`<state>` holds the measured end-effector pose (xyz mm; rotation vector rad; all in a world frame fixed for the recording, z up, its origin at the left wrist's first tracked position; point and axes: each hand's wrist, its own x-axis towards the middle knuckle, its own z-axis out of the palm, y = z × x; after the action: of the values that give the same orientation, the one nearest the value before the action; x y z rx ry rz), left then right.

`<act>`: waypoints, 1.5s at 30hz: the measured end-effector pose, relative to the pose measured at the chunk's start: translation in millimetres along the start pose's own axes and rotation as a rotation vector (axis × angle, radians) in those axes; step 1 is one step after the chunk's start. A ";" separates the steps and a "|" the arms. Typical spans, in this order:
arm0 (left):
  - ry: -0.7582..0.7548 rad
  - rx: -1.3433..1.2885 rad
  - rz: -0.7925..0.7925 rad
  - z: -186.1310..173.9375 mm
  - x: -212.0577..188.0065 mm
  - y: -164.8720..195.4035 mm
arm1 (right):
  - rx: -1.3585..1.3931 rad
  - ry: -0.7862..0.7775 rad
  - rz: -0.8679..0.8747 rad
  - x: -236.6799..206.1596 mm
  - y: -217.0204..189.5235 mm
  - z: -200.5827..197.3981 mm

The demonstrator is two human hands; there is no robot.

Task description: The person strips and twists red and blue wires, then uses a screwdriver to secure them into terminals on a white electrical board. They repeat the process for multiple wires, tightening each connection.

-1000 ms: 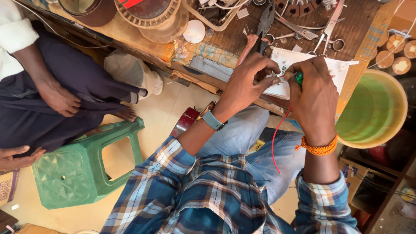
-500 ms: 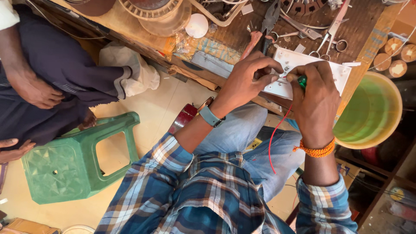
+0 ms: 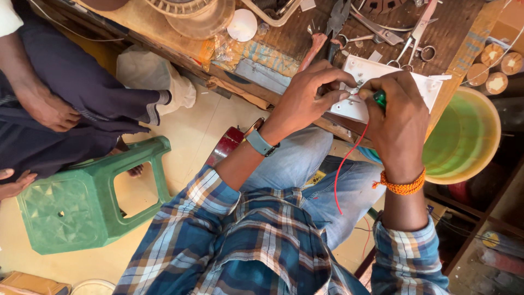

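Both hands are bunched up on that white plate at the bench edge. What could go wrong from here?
The left hand pinches right beside the tip of the green-handled screwdriver in the right hand; a slip could jab a finger. The white plate overhangs the workbench edge, so pressure might tip it. The loose red wire hanging over the lap could snag and pull free.

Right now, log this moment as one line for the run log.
left hand: steadies white switch plate | right hand: grips green-handled screwdriver at plate | red wire: hangs below | bench: wooden workbench
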<state>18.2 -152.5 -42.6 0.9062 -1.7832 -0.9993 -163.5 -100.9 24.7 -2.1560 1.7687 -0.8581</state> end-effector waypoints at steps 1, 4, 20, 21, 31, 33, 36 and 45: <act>0.007 0.017 0.017 0.0 -0.6 -0.3 | 0.013 -0.014 0.008 -1.0 0.1 -0.2; -0.018 -0.090 -0.074 -0.3 -0.6 -1.0 | 0.042 -0.051 0.011 -2.2 0.7 -2.8; 0.080 0.210 0.123 -4.2 -9.2 31.5 | 0.043 0.114 0.053 -9.7 -0.9 -2.4; 0.079 0.225 0.132 -3.8 -7.0 32.0 | 0.028 0.139 0.058 -10.8 -0.5 -0.6; 0.078 0.242 0.048 16.7 3.9 20.4 | 0.131 0.119 0.208 -15.2 11.3 -0.1; 0.072 0.247 0.054 16.9 5.0 17.4 | 0.125 0.122 0.160 -14.5 11.7 -1.6; 0.047 0.201 0.043 15.7 6.7 14.5 | 0.084 0.107 0.109 -12.4 9.9 -4.2; 0.006 0.138 0.036 16.7 9.2 13.8 | -0.123 0.035 0.169 -5.1 -8.0 -16.3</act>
<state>-2.8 -150.5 -32.1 0.9575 -1.8747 -0.8576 -166.6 -91.0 40.3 -2.0373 2.0363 -0.7684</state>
